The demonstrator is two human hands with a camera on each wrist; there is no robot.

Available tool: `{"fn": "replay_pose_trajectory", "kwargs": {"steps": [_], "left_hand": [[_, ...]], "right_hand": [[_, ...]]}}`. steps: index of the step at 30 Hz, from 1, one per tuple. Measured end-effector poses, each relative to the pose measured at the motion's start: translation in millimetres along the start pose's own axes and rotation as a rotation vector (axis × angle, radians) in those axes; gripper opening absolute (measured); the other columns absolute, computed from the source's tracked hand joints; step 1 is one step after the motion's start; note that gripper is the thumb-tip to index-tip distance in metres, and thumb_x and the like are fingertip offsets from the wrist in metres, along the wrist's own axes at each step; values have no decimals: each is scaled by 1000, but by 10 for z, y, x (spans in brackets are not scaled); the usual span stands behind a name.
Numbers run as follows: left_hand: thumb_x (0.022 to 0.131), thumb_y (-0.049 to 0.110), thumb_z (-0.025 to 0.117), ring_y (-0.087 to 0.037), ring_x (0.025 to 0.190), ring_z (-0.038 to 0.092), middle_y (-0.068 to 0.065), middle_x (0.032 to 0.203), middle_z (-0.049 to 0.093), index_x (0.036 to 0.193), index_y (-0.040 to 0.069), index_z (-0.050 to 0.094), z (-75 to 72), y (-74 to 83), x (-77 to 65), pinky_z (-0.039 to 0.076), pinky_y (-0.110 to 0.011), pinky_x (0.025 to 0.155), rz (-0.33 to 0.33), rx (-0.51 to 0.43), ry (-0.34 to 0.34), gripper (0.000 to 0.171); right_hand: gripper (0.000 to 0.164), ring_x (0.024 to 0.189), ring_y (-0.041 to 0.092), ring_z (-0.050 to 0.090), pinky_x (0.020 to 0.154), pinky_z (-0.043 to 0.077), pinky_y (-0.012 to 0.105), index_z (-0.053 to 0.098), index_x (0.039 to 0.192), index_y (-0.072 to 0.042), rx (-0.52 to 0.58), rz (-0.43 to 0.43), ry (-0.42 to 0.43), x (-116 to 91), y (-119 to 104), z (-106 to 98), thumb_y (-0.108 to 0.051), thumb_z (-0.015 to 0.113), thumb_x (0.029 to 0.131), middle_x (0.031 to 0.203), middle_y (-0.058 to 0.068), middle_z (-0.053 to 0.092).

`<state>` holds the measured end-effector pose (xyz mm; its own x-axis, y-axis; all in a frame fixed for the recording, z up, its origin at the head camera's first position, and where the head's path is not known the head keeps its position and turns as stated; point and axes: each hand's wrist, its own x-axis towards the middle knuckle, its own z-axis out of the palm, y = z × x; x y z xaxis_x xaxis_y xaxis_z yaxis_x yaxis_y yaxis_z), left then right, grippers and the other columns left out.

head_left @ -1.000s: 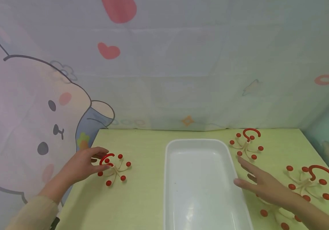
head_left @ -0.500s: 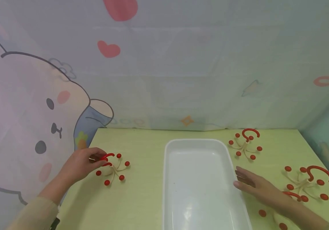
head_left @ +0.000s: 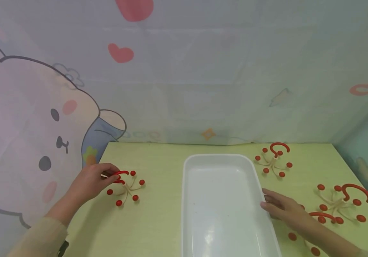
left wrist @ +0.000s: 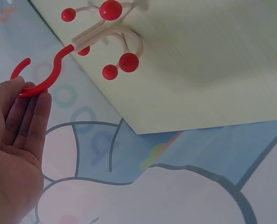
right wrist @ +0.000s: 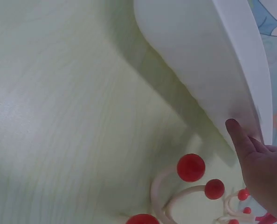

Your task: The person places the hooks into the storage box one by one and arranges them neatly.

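Observation:
My left hand [head_left: 90, 182] pinches the red curved hook of a cream hanger-like piece [left wrist: 94, 36] with several curved arms, each tipped with a red ball. In the left wrist view my thumb and fingertips [left wrist: 45, 100] meet on the hook's bend, and the piece's arms lie over the table's edge area. My right hand [head_left: 288, 210] is at the right rim of a long white tray [head_left: 187, 200], fingers fairly straight. The right wrist view shows a fingertip [right wrist: 231, 125] against the tray's outer wall.
Several matching ball-tipped pieces are right of the tray on the pale green table [head_left: 158, 221]: one at the back [head_left: 273, 161], one farther right [head_left: 339, 203], and one with its red hook [head_left: 323, 215] partly behind my right forearm. A printed cloth [head_left: 184, 71] hangs behind.
My left fingers have closed onto the red hook, tipping it slightly. My right hand has moved down a little along the tray's right rim, its fingers drawing together there.

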<state>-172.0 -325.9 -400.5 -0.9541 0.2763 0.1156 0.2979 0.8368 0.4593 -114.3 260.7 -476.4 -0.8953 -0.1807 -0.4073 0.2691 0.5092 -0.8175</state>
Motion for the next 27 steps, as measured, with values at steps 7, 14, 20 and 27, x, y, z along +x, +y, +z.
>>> {"fn": "replay_pose_trajectory", "kwargs": {"steps": [7, 14, 20, 27], "left_hand": [[94, 4, 81, -19, 85, 77, 0, 92, 78, 103, 10, 80, 1, 17, 32, 69, -42, 77, 17, -24, -2, 11], [92, 1, 81, -19, 83, 78, -3, 90, 79, 103, 6, 80, -39, 128, 118, 70, -41, 76, 85, -17, 6, 12], [93, 1, 81, -19, 83, 77, -1, 90, 79, 104, 6, 80, -123, 281, 231, 70, -43, 77, 124, 9, 21, 12], [95, 1, 78, -22, 88, 77, -2, 94, 79, 107, 5, 80, -257, 512, 381, 69, -44, 80, 139, -7, 5, 13]], "right_hand": [[80, 130, 38, 66, 93, 67, 42, 37, 162, 5, 60, 4, 46, 62, 120, 51, -38, 71, 104, 152, 30, 55], [75, 124, 35, 70, 90, 68, 40, 41, 159, 7, 70, 4, 74, 96, 199, 57, -33, 73, 104, 151, 29, 57], [71, 119, 32, 72, 88, 68, 40, 45, 157, 7, 63, 21, 105, 95, 200, 72, -30, 74, 104, 146, 29, 62], [70, 117, 30, 73, 89, 68, 41, 46, 157, 6, 55, 26, 111, 100, 195, 93, -30, 74, 104, 143, 27, 64]]}}
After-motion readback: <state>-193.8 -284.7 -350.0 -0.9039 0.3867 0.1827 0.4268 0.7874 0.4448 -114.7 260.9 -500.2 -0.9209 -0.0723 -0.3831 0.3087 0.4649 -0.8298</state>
